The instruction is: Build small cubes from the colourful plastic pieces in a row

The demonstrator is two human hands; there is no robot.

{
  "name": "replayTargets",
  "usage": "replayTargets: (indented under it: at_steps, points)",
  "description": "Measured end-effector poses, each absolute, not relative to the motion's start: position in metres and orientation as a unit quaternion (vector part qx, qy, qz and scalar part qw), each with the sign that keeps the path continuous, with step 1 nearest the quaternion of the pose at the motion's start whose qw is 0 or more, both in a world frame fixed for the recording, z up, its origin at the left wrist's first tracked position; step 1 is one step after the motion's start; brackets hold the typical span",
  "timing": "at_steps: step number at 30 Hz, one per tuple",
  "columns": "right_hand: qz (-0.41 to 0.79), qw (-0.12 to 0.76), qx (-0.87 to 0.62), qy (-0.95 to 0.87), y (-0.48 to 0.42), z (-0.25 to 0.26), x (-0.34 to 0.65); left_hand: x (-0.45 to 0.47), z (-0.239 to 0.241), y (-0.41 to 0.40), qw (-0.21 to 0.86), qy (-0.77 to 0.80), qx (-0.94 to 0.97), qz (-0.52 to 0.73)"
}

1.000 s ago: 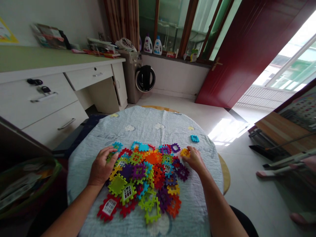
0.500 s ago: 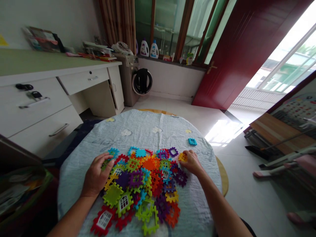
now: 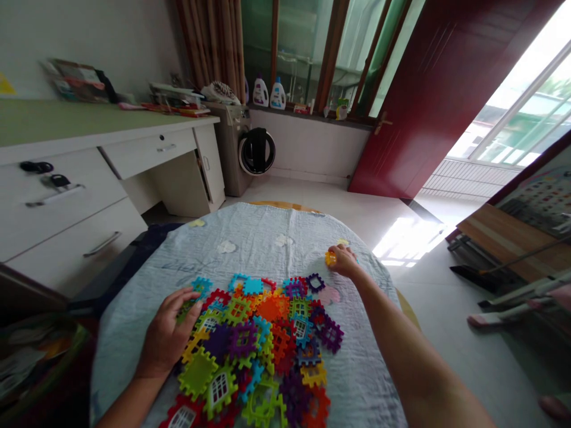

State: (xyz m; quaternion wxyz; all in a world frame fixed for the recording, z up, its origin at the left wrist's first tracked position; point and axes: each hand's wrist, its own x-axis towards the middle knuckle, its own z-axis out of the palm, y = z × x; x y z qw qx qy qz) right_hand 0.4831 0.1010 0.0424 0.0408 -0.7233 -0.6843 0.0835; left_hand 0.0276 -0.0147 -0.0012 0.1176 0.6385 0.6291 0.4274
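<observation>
A heap of interlocking plastic building tiles (image 3: 243,339) in many colours lies on the cloth-covered round table. My left hand (image 3: 167,333) rests against the heap's left edge, thumb and fingers apart, beside a green tile (image 3: 184,310) partly hidden by it. A blue tile (image 3: 202,286) lies just beyond its fingertips. Farther off on the right, my right hand (image 3: 344,261) pinches a yellow tile (image 3: 330,258) over the cloth. Behind that hand, only a sliver of another blue tile shows. The purple tile (image 3: 315,282) is at the heap's far right edge.
The pale blue tablecloth (image 3: 241,229) spreads around the heap. Beyond the table stand a white desk (image 3: 156,145), a washing machine (image 3: 234,148) with its door ajar, and a red door (image 3: 428,107). Detergent bottles (image 3: 278,95) line the windowsill.
My right hand has carried the yellow tile away from the heap's right edge, to beside the separate blue tile, now mostly covered. My left hand stays at the heap; the view has shifted slightly.
</observation>
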Motion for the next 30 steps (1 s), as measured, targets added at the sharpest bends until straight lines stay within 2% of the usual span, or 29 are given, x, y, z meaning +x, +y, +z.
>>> replayTargets:
  at_steps: [20,26,30]
  points:
    - [0.107,0.000,-0.671,-0.733,0.127,0.042,0.493,0.027,-0.001,-0.016,0.112,0.635,0.638,0.421]
    - [0.113,0.035,-0.677,-0.726,0.124,0.044,0.494,0.028,0.001,-0.016,0.109,0.632,0.641,0.422]
    - [0.096,0.118,-0.691,-0.707,0.116,0.055,0.512,0.029,0.001,-0.016,0.110,0.633,0.638,0.424]
